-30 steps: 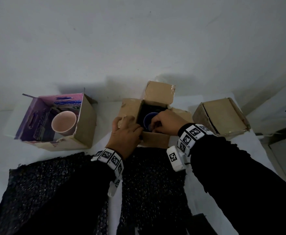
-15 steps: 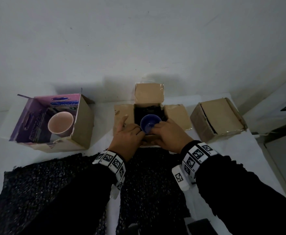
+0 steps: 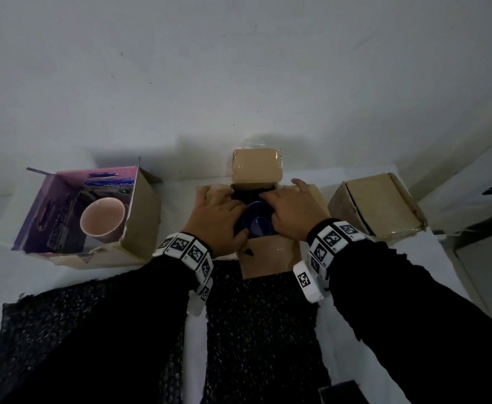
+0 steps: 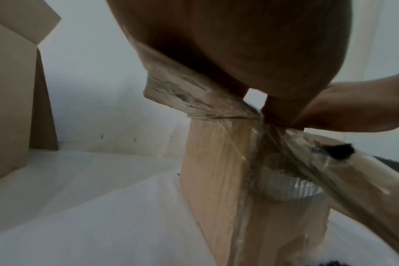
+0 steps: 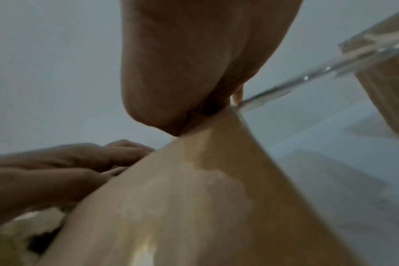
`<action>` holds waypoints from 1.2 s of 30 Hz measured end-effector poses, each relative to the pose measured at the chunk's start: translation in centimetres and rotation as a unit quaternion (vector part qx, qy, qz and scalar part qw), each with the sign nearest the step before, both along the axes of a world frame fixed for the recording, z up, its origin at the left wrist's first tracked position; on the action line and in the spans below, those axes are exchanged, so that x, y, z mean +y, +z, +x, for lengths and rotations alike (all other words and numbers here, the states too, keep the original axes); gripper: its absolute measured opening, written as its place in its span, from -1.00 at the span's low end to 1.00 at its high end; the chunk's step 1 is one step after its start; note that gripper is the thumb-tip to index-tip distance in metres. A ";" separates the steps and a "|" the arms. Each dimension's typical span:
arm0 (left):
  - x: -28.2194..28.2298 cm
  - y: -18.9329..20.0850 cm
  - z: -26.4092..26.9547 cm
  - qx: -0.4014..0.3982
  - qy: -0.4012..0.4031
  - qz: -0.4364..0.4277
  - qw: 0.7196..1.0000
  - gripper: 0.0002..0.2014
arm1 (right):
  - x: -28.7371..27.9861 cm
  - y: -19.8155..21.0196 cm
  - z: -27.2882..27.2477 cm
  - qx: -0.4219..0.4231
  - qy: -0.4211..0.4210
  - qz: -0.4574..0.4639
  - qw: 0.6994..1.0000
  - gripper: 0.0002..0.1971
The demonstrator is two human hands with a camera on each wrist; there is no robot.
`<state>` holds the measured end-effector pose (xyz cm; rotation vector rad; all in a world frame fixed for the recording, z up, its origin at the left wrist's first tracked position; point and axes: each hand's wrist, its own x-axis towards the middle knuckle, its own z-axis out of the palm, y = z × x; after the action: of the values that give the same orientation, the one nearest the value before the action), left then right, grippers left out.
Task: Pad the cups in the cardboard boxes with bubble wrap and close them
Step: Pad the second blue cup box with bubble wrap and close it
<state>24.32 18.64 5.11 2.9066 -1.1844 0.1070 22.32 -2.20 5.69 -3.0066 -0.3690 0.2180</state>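
The middle cardboard box point(image 3: 256, 166) stands open, all its flaps spread out. A dark blue cup point(image 3: 258, 225) sits upright inside, with black bubble wrap around it. My left hand point(image 3: 216, 214) lies flat over the left flap, its fingers reaching the dark wrap at the cup's side. On the right flap my right hand point(image 3: 292, 210) lies the same way, fingers touching the wrap beside the cup. In the left wrist view my palm presses the flap's edge on the box point(image 4: 216, 171). The right wrist view shows the front flap point(image 5: 194, 198).
An open box point(image 3: 141, 217) holding a pink cup point(image 3: 102, 218) stands at the left. A closed cardboard box point(image 3: 375, 207) stands at the right. Two black bubble wrap sheets point(image 3: 260, 322) lie on the white table in front, under my forearms. A wall is close behind.
Both hands slid from the box's near edge outward onto the side flaps. The front flap now lies folded out toward me, and the box sits square to me.
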 end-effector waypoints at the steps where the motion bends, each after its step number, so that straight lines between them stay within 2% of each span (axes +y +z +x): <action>1: -0.2 -0.2 0.0 0.007 0.008 -0.004 1.000 -0.39 | 0.2 -0.1 0.2 0.009 0.003 -0.015 1.000 -0.41; 5: -0.4 -0.9 -0.1 0.038 0.033 -0.019 0.999 -0.33 | 0.9 -0.2 0.6 0.029 0.005 -0.052 0.998 -0.43; 11: -0.6 -1.0 -0.1 0.052 0.046 -0.013 0.998 -0.38 | 0.7 -0.3 0.9 0.028 0.013 -0.052 0.998 -0.52; 15: -0.5 -0.4 -0.4 0.040 0.042 0.010 0.998 -0.41 | 0.4 0.8 0.7 -0.010 -0.035 0.030 0.999 -0.65; 20: 0.2 1.4 -2.1 0.042 0.026 0.008 0.999 -0.64 | -0.6 2.6 -2.3 -0.064 -0.060 0.190 0.978 -0.70; 22: 0.4 2.0 -3.5 0.055 0.025 -0.011 0.998 -0.66 | -0.8 3.1 -4.5 -0.077 -0.054 0.259 0.961 -0.75; 26: 1.0 1.8 -7.4 0.048 0.011 -0.088 0.995 -0.74 | 0.0 2.6 -10.2 -0.092 -0.036 0.304 0.947 -0.84; 28: 1.6 1.2 -9.8 0.036 0.002 -0.118 0.992 -0.74 | 0.3 1.2 -13.1 -0.092 -0.034 0.290 0.952 -0.87; 31: 2.4 -0.2 -13.2 0.042 -0.008 -0.121 0.992 -0.66 | 1.0 -1.6 -17.1 -0.048 -0.033 0.210 0.976 -0.80; 33: 2.9 -1.3 -15.3 0.100 0.000 -0.063 0.993 -0.59 | 1.6 -3.5 -19.4 0.022 -0.067 0.151 0.986 -0.57; 35: 3.7 -2.6 -17.3 0.182 0.024 0.044 0.982 -0.47 | 2.3 -5.2 -21.2 0.092 -0.095 0.085 0.988 -0.27; 36: 4.0 -3.2 -18.0 0.212 0.032 0.089 0.973 -0.37 | 2.6 -5.9 -21.8 0.104 -0.093 0.045 0.989 -0.23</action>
<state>6.36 22.62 1.88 2.8952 -1.0694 -0.6195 0.53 0.37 -0.21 -2.8692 -0.0743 0.4795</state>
